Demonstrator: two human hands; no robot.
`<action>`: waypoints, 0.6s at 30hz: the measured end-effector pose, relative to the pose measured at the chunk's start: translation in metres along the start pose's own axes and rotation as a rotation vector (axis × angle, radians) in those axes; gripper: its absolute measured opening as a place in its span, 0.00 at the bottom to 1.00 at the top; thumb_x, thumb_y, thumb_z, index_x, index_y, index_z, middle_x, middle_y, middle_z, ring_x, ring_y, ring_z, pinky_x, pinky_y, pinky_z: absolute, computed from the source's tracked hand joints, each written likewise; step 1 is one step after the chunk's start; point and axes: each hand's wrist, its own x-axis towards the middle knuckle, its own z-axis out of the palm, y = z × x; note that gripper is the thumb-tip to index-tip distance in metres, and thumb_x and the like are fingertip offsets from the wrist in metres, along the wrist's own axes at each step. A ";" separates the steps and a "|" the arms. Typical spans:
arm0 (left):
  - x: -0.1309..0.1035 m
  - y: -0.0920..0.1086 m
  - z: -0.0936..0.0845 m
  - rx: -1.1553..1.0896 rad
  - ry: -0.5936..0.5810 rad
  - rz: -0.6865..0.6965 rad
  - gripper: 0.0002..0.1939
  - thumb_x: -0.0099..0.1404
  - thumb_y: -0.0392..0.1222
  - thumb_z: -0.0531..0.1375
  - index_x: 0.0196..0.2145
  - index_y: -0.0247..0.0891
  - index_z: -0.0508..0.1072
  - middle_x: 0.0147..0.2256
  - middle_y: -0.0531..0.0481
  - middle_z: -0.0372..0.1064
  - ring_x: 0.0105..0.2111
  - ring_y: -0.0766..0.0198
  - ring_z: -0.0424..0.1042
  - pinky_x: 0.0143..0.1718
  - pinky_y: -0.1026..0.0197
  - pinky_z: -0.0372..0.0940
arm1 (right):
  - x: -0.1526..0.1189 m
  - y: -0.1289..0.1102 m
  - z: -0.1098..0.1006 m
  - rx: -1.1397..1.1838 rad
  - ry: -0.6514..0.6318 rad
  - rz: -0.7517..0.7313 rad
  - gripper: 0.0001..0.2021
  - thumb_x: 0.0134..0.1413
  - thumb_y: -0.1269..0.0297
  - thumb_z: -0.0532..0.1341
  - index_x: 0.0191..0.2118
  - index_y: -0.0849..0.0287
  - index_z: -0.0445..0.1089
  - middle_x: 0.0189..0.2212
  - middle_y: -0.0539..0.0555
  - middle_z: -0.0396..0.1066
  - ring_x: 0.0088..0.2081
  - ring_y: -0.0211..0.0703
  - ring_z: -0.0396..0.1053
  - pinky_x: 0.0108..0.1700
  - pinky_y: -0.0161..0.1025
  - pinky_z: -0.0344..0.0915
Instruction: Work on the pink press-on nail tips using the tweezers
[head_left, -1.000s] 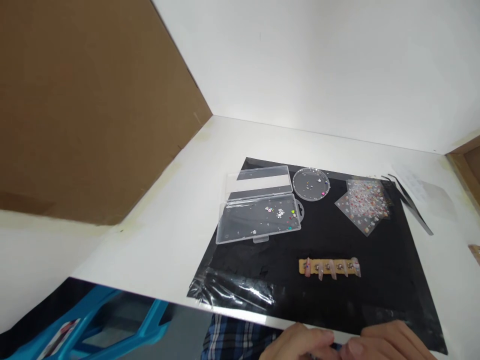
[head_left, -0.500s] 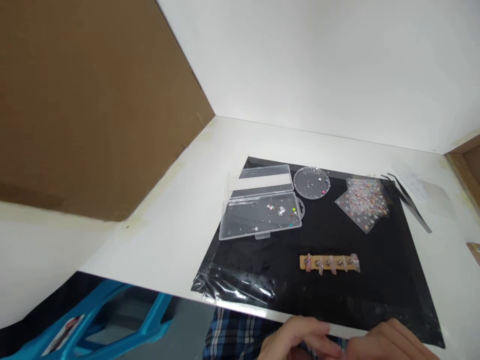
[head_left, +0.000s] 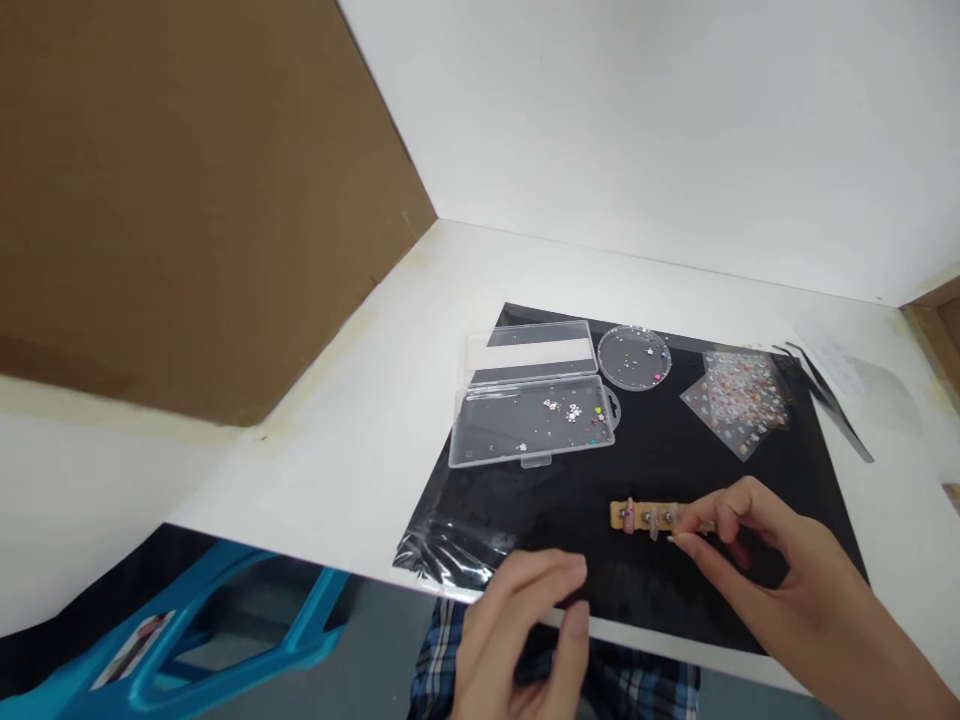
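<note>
A wooden strip (head_left: 639, 516) with decorated nail tips on round studs lies on the black mat (head_left: 517, 503); its right part is hidden behind my right hand. My right hand (head_left: 757, 545) is over that end, thumb and forefinger pinched together at the strip; what is between them is too small to make out. At the table's front edge, my left hand (head_left: 525, 630) has its fingers curved and thumb apart, with nothing between them. Behind the strip, an open clear case (head_left: 491, 440) holds small gems, and a round clear dish (head_left: 626, 372) holds more.
Sticker sheets (head_left: 742, 400) lie at the mat's back right, with black tweezers (head_left: 840, 420) beside them. A brown board (head_left: 225, 200) stands left. A blue plastic frame (head_left: 240, 620) is below the table's left front edge.
Both hands have come up from the table's front edge and moved apart. My right hand has reached forward over the wooden strip; my left hand has opened. The view has shifted slightly.
</note>
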 end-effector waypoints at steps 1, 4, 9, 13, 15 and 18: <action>0.007 -0.009 -0.003 0.016 -0.033 0.076 0.17 0.74 0.26 0.59 0.54 0.41 0.76 0.44 0.45 0.78 0.42 0.62 0.79 0.46 0.60 0.76 | 0.000 -0.001 0.002 0.021 -0.018 0.018 0.22 0.68 0.44 0.64 0.31 0.49 0.55 0.34 0.51 0.80 0.36 0.40 0.79 0.35 0.33 0.75; 0.026 -0.026 -0.008 -0.006 -0.094 0.145 0.16 0.75 0.26 0.58 0.56 0.39 0.74 0.35 0.51 0.75 0.31 0.68 0.72 0.33 0.66 0.71 | 0.001 -0.004 0.008 0.069 -0.053 0.101 0.24 0.67 0.43 0.65 0.30 0.50 0.54 0.34 0.51 0.80 0.35 0.40 0.79 0.34 0.32 0.74; 0.040 -0.025 -0.003 0.044 -0.187 0.171 0.14 0.77 0.29 0.58 0.55 0.40 0.74 0.30 0.55 0.72 0.27 0.69 0.71 0.29 0.66 0.65 | -0.002 -0.002 0.015 0.061 -0.052 0.144 0.26 0.66 0.41 0.67 0.30 0.49 0.54 0.36 0.53 0.82 0.37 0.42 0.81 0.32 0.32 0.74; 0.039 -0.022 0.001 0.083 -0.201 0.190 0.13 0.77 0.29 0.58 0.53 0.41 0.75 0.29 0.58 0.71 0.27 0.69 0.72 0.29 0.64 0.64 | -0.006 0.001 0.004 0.024 0.024 0.166 0.27 0.64 0.40 0.69 0.29 0.50 0.56 0.37 0.54 0.83 0.38 0.45 0.81 0.32 0.33 0.76; 0.039 -0.022 0.000 0.061 -0.207 0.187 0.13 0.77 0.29 0.57 0.53 0.41 0.75 0.28 0.58 0.70 0.26 0.69 0.72 0.30 0.64 0.64 | -0.006 0.003 -0.006 0.033 0.071 0.199 0.28 0.61 0.38 0.71 0.29 0.50 0.57 0.36 0.55 0.82 0.36 0.45 0.81 0.31 0.32 0.75; 0.039 -0.023 -0.001 0.048 -0.219 0.192 0.12 0.78 0.29 0.58 0.53 0.40 0.75 0.29 0.58 0.71 0.27 0.70 0.72 0.31 0.64 0.64 | -0.005 0.005 -0.018 0.065 0.068 0.241 0.30 0.59 0.36 0.72 0.28 0.51 0.57 0.35 0.56 0.82 0.36 0.45 0.81 0.31 0.32 0.75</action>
